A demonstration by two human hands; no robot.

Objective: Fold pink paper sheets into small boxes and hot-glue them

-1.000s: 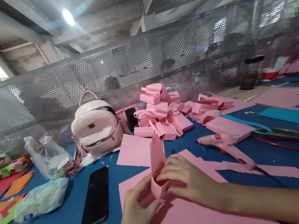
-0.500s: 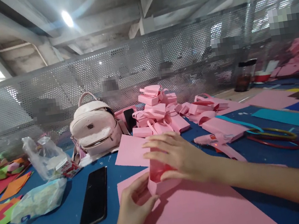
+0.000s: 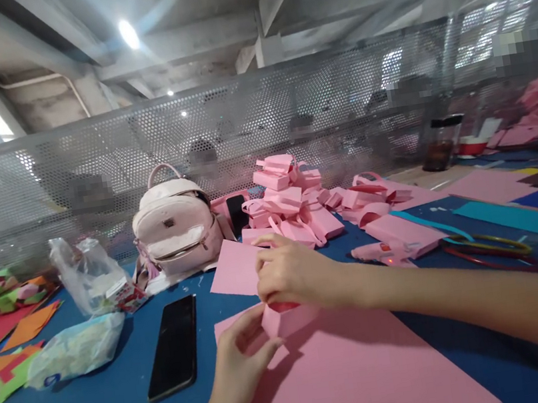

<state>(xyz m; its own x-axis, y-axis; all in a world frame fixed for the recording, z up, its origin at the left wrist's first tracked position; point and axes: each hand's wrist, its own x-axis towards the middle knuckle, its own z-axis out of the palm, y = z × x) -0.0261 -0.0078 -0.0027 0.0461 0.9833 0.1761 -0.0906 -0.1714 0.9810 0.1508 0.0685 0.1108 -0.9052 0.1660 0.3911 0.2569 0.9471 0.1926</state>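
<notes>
A small folded pink paper box (image 3: 287,322) is between my hands, above a large pink paper sheet (image 3: 355,370). My left hand (image 3: 239,361) grips the box's left end, thumb in front and fingers behind. My right hand (image 3: 294,272) is over the box's top, its fingers curled down onto the far side and hiding much of the opening. A smaller pink sheet (image 3: 233,267) lies just beyond. To the right of my right hand rests a pink glue gun (image 3: 380,252) with a lit orange light.
A pile of pink paper boxes (image 3: 289,198) stands ahead, beside a pale backpack (image 3: 176,225). At left lie a black phone (image 3: 173,347), a tissue pack (image 3: 76,351) and a plastic bag (image 3: 82,273). Tape rolls (image 3: 493,245) are at right. A perforated metal screen (image 3: 235,112) closes the back.
My right hand's fingers, stretched out before, have curled closed over the box's top. My left hand keeps its grip on the left end. The view has shifted slightly.
</notes>
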